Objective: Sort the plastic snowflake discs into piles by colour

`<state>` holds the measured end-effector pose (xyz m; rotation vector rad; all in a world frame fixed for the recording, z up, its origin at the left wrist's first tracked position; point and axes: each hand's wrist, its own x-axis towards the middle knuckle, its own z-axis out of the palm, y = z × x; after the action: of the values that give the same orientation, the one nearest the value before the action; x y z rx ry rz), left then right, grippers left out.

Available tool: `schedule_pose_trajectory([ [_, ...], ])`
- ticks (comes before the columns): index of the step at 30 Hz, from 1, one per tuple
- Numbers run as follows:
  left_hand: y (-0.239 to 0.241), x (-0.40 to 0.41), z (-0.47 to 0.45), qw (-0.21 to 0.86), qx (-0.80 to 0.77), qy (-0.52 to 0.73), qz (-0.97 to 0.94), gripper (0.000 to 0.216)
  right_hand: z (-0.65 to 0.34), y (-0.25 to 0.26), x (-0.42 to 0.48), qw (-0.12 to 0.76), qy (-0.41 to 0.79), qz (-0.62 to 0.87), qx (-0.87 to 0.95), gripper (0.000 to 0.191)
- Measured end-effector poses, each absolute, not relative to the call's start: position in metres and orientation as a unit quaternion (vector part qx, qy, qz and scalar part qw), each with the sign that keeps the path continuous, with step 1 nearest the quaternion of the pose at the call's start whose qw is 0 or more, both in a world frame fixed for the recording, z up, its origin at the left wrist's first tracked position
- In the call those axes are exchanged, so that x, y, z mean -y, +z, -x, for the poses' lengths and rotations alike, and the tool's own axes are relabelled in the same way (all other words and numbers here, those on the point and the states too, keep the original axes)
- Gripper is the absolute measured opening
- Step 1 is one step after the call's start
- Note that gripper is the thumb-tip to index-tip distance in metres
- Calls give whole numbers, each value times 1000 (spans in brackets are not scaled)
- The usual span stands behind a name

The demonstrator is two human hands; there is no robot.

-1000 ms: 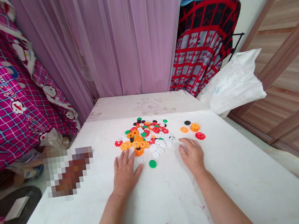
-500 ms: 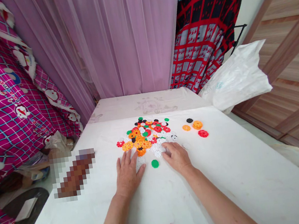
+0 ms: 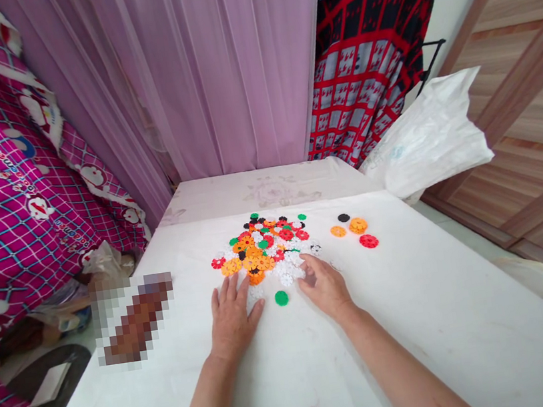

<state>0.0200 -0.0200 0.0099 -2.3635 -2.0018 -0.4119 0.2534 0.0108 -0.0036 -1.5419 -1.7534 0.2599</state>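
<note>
A loose heap of flower-shaped plastic discs [image 3: 262, 262] in orange, red, white, green and black lies at mid-table. My left hand [image 3: 229, 312] rests flat at the heap's near left side, fingers spread, fingertips close to orange and white discs. At the near right side is my right hand [image 3: 326, 288], its fingers bent and the thumb apart from the index finger. White discs [image 3: 288, 270] lie just left of its fingertips, and nothing shows between them. A single green disc [image 3: 281, 298] sits between my two hands.
Right of the heap lie a black disc [image 3: 344, 218], orange discs [image 3: 358, 225] and a red disc [image 3: 368, 241] on the white table cover [image 3: 443, 314]. A blurred-out patch [image 3: 139, 320] covers something at the left edge. A white plastic bag [image 3: 436, 136] stands beyond the right edge.
My right hand has shifted slightly right, with its index finger raised and bent away from the white discs. My left hand stays in place.
</note>
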Motion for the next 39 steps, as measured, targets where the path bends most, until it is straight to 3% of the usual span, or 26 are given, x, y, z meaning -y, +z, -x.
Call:
schedule_pose_trajectory([
  [10, 12, 20, -20, -13, 641, -130, 756, 56, -324, 17, -13, 454, 64, 690, 561, 57],
  [21, 7, 19, -16, 7, 632, -147, 761, 54, -337, 13, -13, 367, 92, 704, 601, 54],
  [39, 10, 20, -16, 4, 637, -139, 758, 54, -334, 4, -20, 334, 72, 676, 653, 50],
])
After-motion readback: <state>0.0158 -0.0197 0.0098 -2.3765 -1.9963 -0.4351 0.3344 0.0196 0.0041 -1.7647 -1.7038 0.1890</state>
